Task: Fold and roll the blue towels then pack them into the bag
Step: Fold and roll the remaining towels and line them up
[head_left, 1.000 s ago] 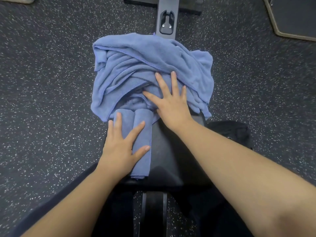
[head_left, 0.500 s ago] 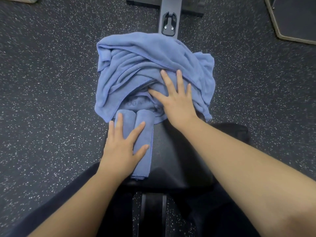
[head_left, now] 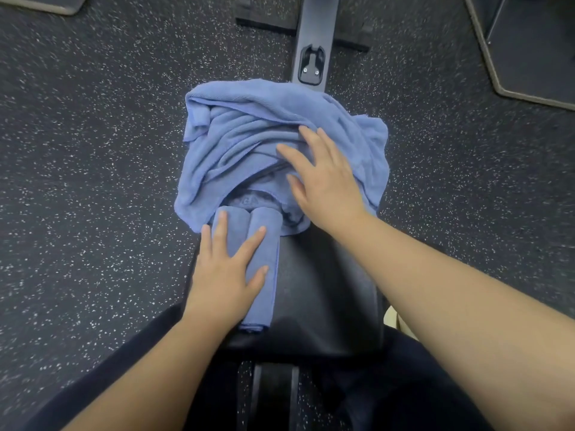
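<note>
A crumpled heap of blue towels (head_left: pixel 249 132) lies on the far end of a black padded bench (head_left: pixel 326 290). A rolled blue towel (head_left: pixel 264 253) lies lengthwise on the bench just in front of the heap. My left hand (head_left: pixel 227 275) rests flat on the rolled towel with fingers spread. My right hand (head_left: pixel 323 181) lies flat on the right side of the heap, fingers straight and pointing up-left. No bag shows clearly in view.
The bench's dark frame rail (head_left: pixel 312 48) with a bracket runs away from me over speckled black rubber flooring (head_left: pixel 93 150). Dark mats lie at the top left (head_left: pixel 46 1) and top right (head_left: pixel 535 51). My dark-clothed legs straddle the bench at the bottom.
My right hand has slid farther up and to the left across the heap, its fingers now turned more leftward. My left hand stays on the rolled towel.
</note>
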